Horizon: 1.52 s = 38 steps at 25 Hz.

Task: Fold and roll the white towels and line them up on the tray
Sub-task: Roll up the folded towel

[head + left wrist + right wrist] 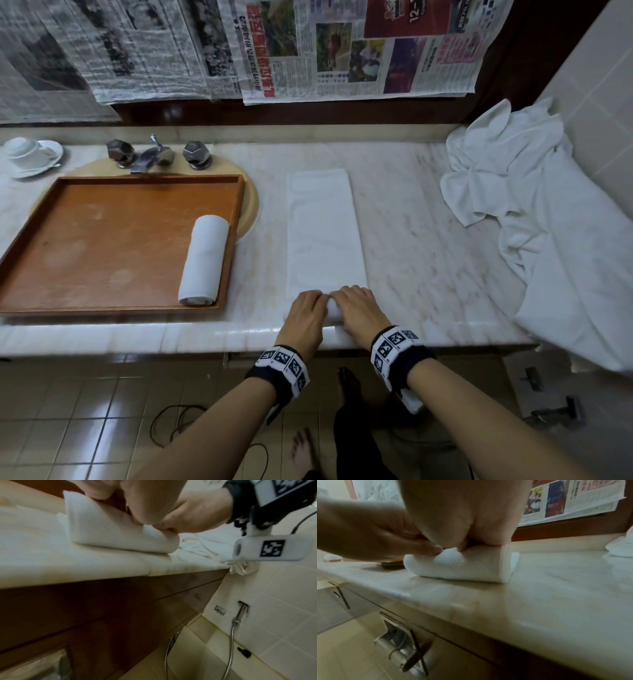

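rolling step: the left hand (306, 313) and right hand (360, 310) both clench the rolled near end of the long folded white towel (323, 233), at 3 o'clock of the brown wooden tray (102, 240). next, likely roll toward 12 o'clock, evenly.

The near end of the folded towel (325, 233) lies hidden under the left hand (306, 317) and the right hand (360, 313), so the head view shows little of the roll; in the left wrist view the left hand's fingertips are cut off by the top edge; in the right wrist view the right hand's fingertips are hidden behind its palm. The heap of loose towels (534, 219) runs past the right edge; the newspaper (342, 48) print is too small to read.
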Each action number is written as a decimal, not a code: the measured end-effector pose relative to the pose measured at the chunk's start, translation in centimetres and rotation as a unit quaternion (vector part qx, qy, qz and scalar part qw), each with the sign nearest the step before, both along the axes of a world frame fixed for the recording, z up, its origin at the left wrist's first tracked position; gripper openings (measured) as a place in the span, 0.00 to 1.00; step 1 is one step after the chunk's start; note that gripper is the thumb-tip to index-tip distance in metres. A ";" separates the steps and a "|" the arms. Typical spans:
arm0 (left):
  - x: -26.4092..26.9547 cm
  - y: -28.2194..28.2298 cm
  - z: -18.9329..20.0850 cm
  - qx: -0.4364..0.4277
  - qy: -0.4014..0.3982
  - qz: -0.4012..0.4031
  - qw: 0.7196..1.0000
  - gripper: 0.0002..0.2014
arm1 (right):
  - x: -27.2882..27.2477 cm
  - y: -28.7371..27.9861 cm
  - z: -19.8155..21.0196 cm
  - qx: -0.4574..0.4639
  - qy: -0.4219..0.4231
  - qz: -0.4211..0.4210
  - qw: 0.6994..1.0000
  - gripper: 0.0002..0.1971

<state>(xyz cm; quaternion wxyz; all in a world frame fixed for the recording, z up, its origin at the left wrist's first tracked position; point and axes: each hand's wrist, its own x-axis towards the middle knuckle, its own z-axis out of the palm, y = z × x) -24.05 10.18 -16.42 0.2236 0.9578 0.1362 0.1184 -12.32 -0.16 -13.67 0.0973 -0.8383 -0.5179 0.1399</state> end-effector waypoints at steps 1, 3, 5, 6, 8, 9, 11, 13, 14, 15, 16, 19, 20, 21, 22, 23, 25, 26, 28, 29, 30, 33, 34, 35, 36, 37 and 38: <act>0.3 0.4 0.0 -0.006 0.001 0.001 1.000 0.26 | -0.5 -0.2 0.0 0.019 -0.019 -0.011 1.000 0.23; 1.6 1.4 0.5 -0.006 0.041 0.005 0.999 0.19 | -1.4 -0.8 -1.2 0.036 -0.067 -0.020 0.997 0.26; 3.1 2.3 1.2 0.001 0.106 -0.005 0.994 0.15 | -2.0 -1.3 -1.8 0.007 -0.084 -0.018 0.996 0.33; 3.5 2.5 1.3 -0.002 0.123 0.000 0.992 0.16 | -1.8 -1.3 -1.6 0.002 -0.087 -0.015 0.996 0.34; 3.5 2.1 1.6 -0.004 0.108 0.020 0.994 0.17 | -0.6 -0.7 -0.9 0.012 -0.081 -0.012 0.997 0.32; 3.0 1.7 1.5 0.004 0.070 0.029 0.997 0.19 | 0.0 -0.3 -0.3 0.008 -0.059 -0.004 0.998 0.30; 1.6 0.8 0.8 0.022 -0.003 0.014 1.000 0.24 | 1.1 0.2 0.5 0.004 -0.016 0.028 0.999 0.27; 0.2 0.2 0.0 0.039 -0.024 -0.012 0.999 0.30 | 1.5 -0.1 0.7 0.008 0.007 0.039 0.999 0.22; -0.1 0.1 0.0 0.037 -0.022 -0.016 0.999 0.31 | 1.2 -0.4 0.8 0.012 0.002 0.038 0.999 0.20; 0.0 0.3 0.0 0.035 -0.016 -0.021 0.999 0.31 | 0.9 -0.7 0.7 0.021 -0.017 0.032 0.999 0.18; 0.4 0.6 0.1 0.033 -0.007 -0.020 0.999 0.27 | 0.5 -0.7 0.4 0.023 -0.033 0.021 0.999 0.18; 2.1 2.2 1.0 0.035 0.024 -0.024 0.999 0.12 | 0.0 0.0 -0.5 0.006 -0.040 -0.016 0.999 0.23; 2.4 2.4 1.3 0.040 0.032 -0.025 0.998 0.12 | 0.1 0.4 -0.4 0.005 -0.026 -0.017 1.000 0.23; 2.3 2.3 1.6 0.046 0.034 -0.022 0.998 0.14 | 0.4 0.7 0.0 0.006 -0.012 -0.016 1.000 0.22; 2.0 2.0 1.8 0.053 0.033 -0.016 0.998 0.18 | 0.7 1.1 0.5 0.002 -0.004 -0.011 1.000 0.20; 1.4 1.5 1.8 0.056 0.036 -0.016 0.998 0.23 | 0.8 1.3 1.0 -0.012 -0.002 -0.002 1.000 0.18; 0.3 0.6 1.6 0.064 0.029 -0.038 0.997 0.29 | 1.2 1.5 1.6 -0.057 0.011 0.010 0.998 0.16; 0.0 0.4 1.4 0.072 0.020 -0.047 0.996 0.28 | 1.2 1.5 1.7 -0.066 0.016 0.013 0.998 0.15; 0.4 1.1 1.3 0.079 0.012 -0.043 0.996 0.23 | 0.8 1.5 1.4 -0.028 -0.005 0.000 1.000 0.14; 1.1 1.6 1.3 0.067 0.025 -0.038 0.997 0.21 | 0.3 1.4 1.1 -0.001 -0.030 -0.011 0.999 0.14; 1.7 2.0 1.6 0.047 0.056 -0.041 0.996 0.21 | 0.0 1.2 0.8 0.013 -0.042 -0.019 0.999 0.16; 3.3 2.7 2.4 0.039 0.135 -0.046 0.989 0.21 | -0.5 0.8 -0.1 0.023 -0.058 -0.005 0.998 0.26; 3.4 2.6 2.5 0.047 0.128 -0.033 0.990 0.21 | -0.2 0.8 -0.1 0.027 -0.050 0.002 0.998 0.27; 3.1 2.3 2.8 0.055 0.114 -0.015 0.992 0.22 | 0.2 1.0 0.2 0.033 -0.037 0.006 0.999 0.25; 2.5 1.8 2.8 0.061 0.092 -0.005 0.994 0.24 | 0.5 1.1 0.6 0.026 -0.023 0.012 0.999 0.23; 1.7 1.2 2.7 0.075 0.065 0.001 0.995 0.28 | 0.9 1.4 0.9 0.009 -0.012 0.020 1.000 0.21; 1.0 0.5 2.4 0.085 0.043 -0.003 0.995 0.30 | 1.1 1.5 1.1 -0.006 -0.001 0.022 1.000 0.20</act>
